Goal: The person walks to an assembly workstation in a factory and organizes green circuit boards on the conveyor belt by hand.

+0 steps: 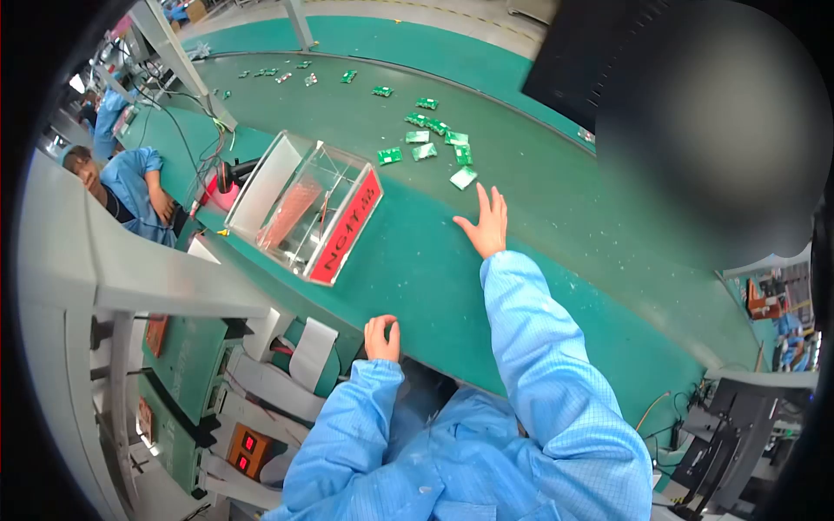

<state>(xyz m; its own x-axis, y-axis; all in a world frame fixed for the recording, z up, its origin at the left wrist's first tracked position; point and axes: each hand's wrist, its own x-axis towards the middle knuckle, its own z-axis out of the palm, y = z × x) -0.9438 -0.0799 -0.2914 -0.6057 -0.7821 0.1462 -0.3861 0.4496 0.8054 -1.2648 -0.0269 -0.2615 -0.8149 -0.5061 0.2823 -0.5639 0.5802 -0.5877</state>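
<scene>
My right hand (488, 224) is stretched out over the green work surface, fingers and thumb apart, holding nothing. Just beyond its fingertips lies a small green circuit board (463, 178) with a bright, reflective face. Several more boards, among them one green circuit board (424, 152), are clustered behind it. My left hand (382, 337) rests by the near edge of the table, its fingers curled in loosely. Nothing shows in it. A clear plastic box (347, 227) with a red label stands on the table ahead of that hand.
The clear box contains a pink bubble-wrap-like bundle (291, 211). More small boards trail off along the belt-like green strip (539, 165). Cables and a dark handheld device (233, 176) lie left of the box. A person in a blue sleeve (135, 174) sits at far left. A blurred dark object fills the upper right.
</scene>
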